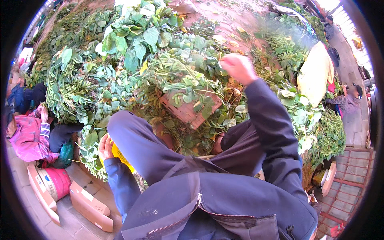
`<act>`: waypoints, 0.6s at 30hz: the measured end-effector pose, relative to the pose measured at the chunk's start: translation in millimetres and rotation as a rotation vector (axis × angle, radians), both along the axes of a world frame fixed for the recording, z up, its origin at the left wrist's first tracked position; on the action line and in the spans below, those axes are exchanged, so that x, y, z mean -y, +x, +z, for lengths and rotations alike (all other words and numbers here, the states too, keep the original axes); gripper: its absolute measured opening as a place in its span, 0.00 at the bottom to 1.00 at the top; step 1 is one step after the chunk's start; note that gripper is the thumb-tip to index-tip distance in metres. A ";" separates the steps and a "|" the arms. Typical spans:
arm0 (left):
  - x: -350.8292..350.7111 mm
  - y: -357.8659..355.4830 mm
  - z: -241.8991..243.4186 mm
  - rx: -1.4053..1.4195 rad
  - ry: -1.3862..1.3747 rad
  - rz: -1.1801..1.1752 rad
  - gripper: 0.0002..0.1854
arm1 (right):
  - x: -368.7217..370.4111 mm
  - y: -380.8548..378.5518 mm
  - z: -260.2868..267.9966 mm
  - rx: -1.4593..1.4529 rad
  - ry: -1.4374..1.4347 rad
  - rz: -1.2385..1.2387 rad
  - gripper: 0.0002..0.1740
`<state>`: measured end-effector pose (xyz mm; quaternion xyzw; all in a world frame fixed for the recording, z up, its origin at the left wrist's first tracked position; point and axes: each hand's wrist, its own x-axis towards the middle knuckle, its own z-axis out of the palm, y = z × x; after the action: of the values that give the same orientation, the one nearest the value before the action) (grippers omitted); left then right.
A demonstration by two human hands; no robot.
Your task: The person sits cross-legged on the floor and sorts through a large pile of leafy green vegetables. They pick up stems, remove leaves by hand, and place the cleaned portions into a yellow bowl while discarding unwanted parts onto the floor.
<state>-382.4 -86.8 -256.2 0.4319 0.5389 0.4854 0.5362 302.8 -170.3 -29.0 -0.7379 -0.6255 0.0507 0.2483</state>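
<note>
My right hand [238,68] is raised over the heap of leafy green plants, right of centre; it is blurred, and a small pale thing shows at its fingertips, though I cannot tell what it is. Low beside my left knee, my left hand [106,147] rests at a yellow container or bag [121,156], partly hidden by the knee. Whether it grips the yellow thing is unclear. Between my knees sits a reddish-brown plastic crate [192,112], tilted in view, with cut stems bearing green pods [177,72] lying over it.
A person in a pink top [28,135] sits at the left, near a pink bucket [57,181] and cardboard pieces [90,207]. At the right are a pale yellow sack [315,75], another person [349,102] and a red metal grid [349,177]. Leafy plants surround my legs.
</note>
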 end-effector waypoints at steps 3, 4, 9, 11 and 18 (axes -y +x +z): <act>1.0 40.9 71.9 0.040 0.029 0.017 0.18 | -65.1 -45.2 -64.5 -0.041 -0.108 -0.084 0.17; -1.4 54.4 95.5 0.002 0.088 0.032 0.18 | -76.9 -54.6 -89.3 -0.011 -0.148 -0.162 0.17; -6.6 100.5 191.7 0.053 0.255 -0.017 0.15 | -99.3 -70.9 -121.8 -0.032 -0.018 -0.208 0.09; -3.4 136.9 223.7 0.059 0.315 -0.062 0.14 | -99.0 -61.8 -83.6 -0.070 0.141 -0.214 0.07; 28.1 287.4 292.0 0.162 0.474 -0.568 0.11 | -29.9 -74.7 25.8 -0.526 0.174 0.089 0.10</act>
<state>-94.9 -114.9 35.7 0.6364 0.2266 0.4610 0.5755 228.1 -140.4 -3.2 -0.6473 -0.5731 0.1975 0.4621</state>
